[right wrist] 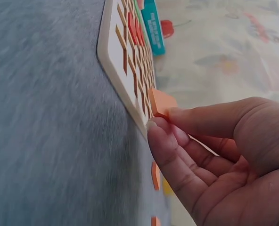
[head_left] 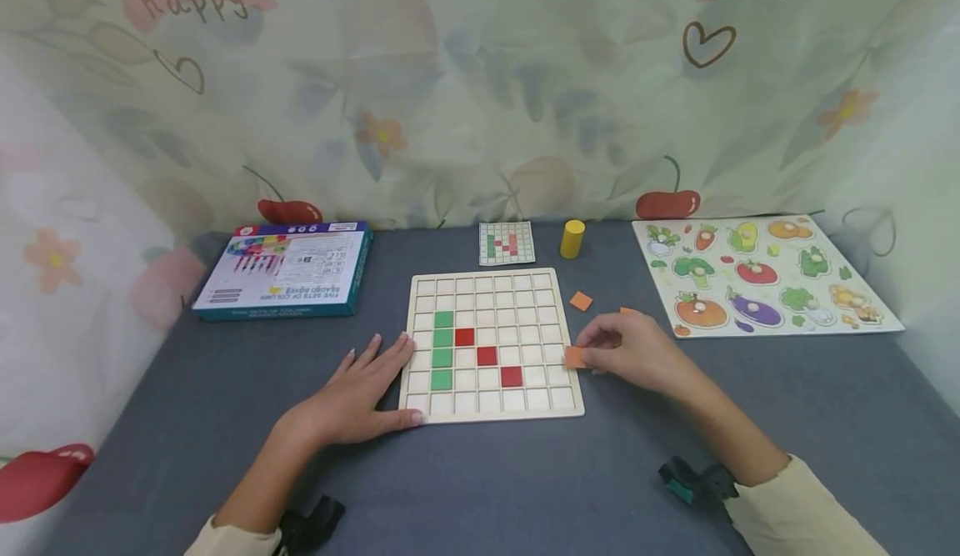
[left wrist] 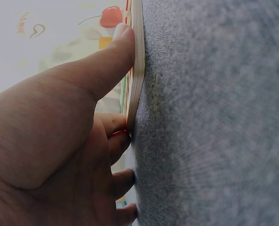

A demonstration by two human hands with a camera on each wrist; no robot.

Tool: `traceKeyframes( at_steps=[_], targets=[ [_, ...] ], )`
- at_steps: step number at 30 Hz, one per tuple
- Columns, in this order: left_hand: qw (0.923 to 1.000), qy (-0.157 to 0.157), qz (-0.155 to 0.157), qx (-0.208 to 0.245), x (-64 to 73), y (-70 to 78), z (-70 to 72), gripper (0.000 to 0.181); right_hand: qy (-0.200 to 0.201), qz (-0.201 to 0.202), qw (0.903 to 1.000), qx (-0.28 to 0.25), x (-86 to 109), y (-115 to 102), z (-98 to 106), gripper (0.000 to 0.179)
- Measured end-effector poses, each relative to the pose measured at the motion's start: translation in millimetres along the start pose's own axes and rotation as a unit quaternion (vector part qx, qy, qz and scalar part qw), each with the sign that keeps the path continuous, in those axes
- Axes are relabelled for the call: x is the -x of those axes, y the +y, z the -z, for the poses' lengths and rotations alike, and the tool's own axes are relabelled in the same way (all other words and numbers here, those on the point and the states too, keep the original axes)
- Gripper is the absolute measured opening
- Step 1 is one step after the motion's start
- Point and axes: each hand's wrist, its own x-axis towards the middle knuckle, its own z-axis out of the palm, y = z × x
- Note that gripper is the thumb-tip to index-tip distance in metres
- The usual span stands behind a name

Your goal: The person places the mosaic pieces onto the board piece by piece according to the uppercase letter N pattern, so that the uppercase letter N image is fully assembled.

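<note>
A wooden grid board (head_left: 465, 402) lies mid-table, with a column of green square tiles (head_left: 442, 338) and a diagonal of three red square tiles (head_left: 487, 356) in its cells. My left hand (head_left: 352, 398) rests at the board's left edge with fingers spread; in the left wrist view the thumb (left wrist: 123, 42) lies against the rim. At the right edge, my right hand (head_left: 633, 354) pinches an orange square tile (right wrist: 162, 101) between thumb and fingers, just over the rim. Another orange tile (head_left: 581, 300) lies beyond that hand, and one more (head_left: 630, 310) is partly hidden behind it.
Behind the board lie a small pattern card (head_left: 506, 243) and an upright yellow cylinder (head_left: 572, 239). A flat blue-edged box (head_left: 288, 272) is at the left. On the right lies a vegetable picture board (head_left: 765, 277). A patterned curtain (head_left: 480, 81) hangs along the back.
</note>
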Motion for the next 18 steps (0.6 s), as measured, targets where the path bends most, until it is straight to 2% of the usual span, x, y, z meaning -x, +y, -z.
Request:
traceKeyframes(
  at_steps=[5, 12, 18],
  targets=[
    [1.0000, 0.000, 0.000, 0.000, 0.5, 0.6, 0.4, 0.102, -0.010, 0.019, 0.9996, -0.019, -14.8, -9, -11, 0.005],
    [1.0000, -0.001, 0.000, 0.003, 0.9, 0.5, 1.0, 0.101, -0.008, 0.019, 0.9998, 0.001, -32.2, -26, -28, 0.006],
    [1.0000, -0.002, -0.001, 0.003, 0.5, -0.5, -0.2, 0.102, -0.025, 0.023, 0.9993, -0.011, -43.7, -35, -42, 0.005]
  ],
)
